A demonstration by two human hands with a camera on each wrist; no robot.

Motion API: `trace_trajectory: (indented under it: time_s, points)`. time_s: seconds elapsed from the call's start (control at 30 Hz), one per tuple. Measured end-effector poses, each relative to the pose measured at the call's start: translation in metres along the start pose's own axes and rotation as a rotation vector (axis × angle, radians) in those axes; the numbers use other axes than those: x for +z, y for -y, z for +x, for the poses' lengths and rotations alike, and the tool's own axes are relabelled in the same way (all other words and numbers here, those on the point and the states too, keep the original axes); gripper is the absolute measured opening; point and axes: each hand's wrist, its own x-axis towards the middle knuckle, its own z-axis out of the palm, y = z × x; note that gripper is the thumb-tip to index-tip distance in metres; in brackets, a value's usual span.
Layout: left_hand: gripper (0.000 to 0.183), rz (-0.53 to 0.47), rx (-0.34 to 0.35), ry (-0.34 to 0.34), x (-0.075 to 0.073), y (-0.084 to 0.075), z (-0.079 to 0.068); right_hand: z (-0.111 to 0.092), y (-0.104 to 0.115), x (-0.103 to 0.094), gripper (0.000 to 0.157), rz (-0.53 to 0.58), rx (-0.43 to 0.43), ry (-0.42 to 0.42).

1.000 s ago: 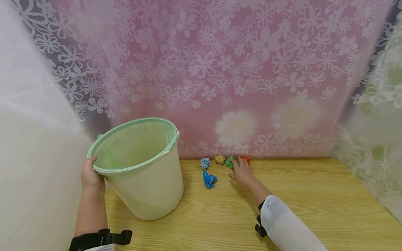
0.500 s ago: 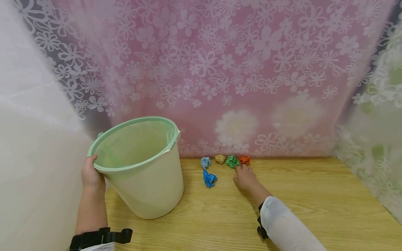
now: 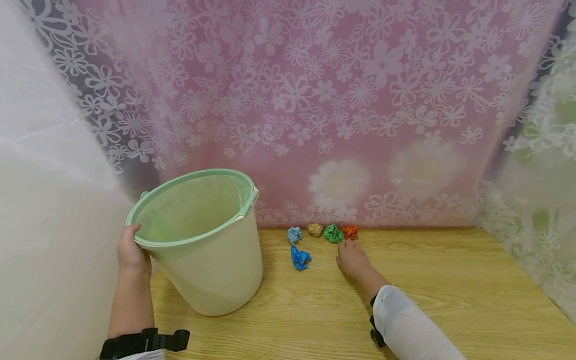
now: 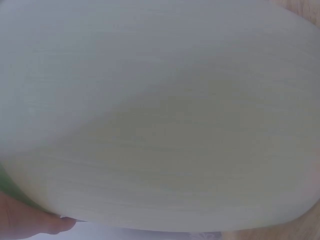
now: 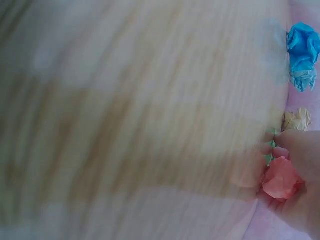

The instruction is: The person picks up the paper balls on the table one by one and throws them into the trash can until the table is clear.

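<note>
My left hand (image 3: 130, 246) grips the green rim of a cream plastic bucket (image 3: 211, 260), which stands tilted on the wooden table (image 3: 450, 285). The bucket's wall (image 4: 160, 115) fills the left wrist view, with part of that hand (image 4: 27, 222) at the bottom left corner. My right hand (image 3: 350, 252) lies low on the table, fingers straight, their tips at an orange paper ball (image 3: 350, 231). The right wrist view shows that ball (image 5: 280, 181) against my fingers (image 5: 300, 150). A green ball (image 3: 333, 233) sits just to its left.
A tan paper ball (image 3: 315, 229), a light blue one (image 3: 294, 234) and a darker blue one (image 3: 299, 258) lie between the bucket and my right hand. A pink floral curtain (image 3: 315, 100) hangs close behind the table; white curtains close in both sides.
My right hand has drawn back a little toward me and to the right, uncovering the green and orange balls. The left hand and bucket have stayed in place.
</note>
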Motion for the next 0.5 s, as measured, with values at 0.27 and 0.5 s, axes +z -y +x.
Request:
trace_trajectory:
  time_s: [0.27,0.5]
  points:
    - [0.056,0.018,-0.007,0.005,-0.0003,-0.001,-0.0019,0.0002,0.0009,-0.0009,0.021,-0.037,-0.041,0.02]
    - [0.057,0.028,-0.016,0.002,-0.0009,-0.0011,-0.0013,0.0048,0.0011,-0.0073,0.017,0.023,-0.024,0.126]
